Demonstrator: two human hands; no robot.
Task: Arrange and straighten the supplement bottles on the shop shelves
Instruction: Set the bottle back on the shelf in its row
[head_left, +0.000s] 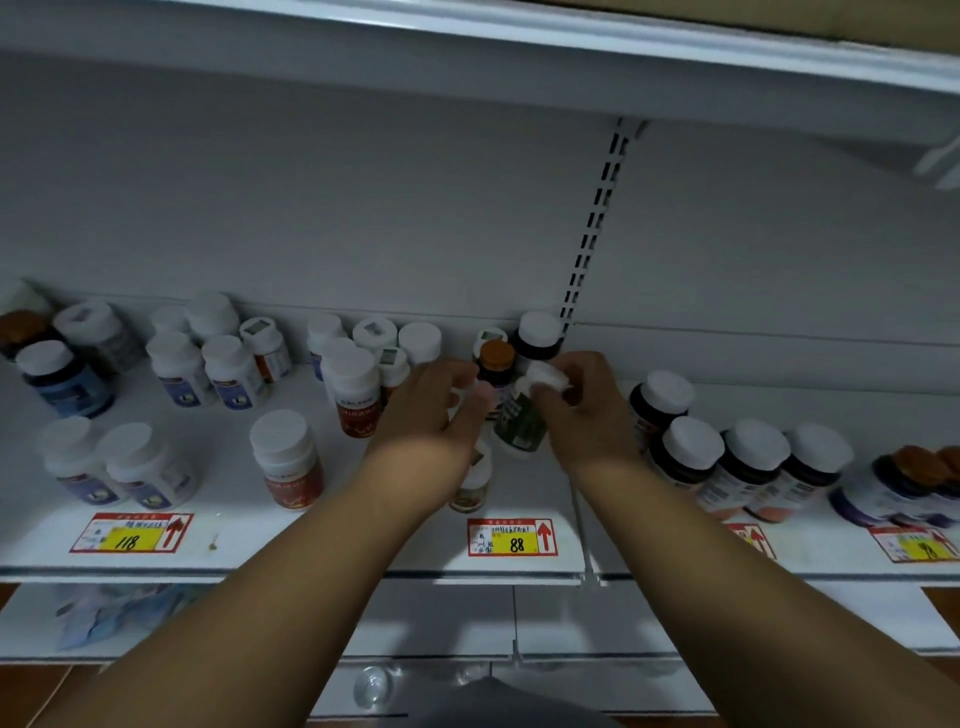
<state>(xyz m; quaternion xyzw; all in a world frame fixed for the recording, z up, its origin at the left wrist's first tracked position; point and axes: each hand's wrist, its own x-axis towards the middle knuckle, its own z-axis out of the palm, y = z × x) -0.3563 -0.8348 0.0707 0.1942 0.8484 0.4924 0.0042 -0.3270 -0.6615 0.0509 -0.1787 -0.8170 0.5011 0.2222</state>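
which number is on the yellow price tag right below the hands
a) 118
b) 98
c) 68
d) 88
d: the yellow tag on the shelf edge just below the two hands reads 88; the tag reading 118 sits far off to the left.

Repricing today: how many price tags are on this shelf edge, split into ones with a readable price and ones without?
Price tags with a readable price: 2, the 118 tag and the 88 tag
Price tags with no readable price: 2, the cut-off tag and the blurred tag
Total: 4
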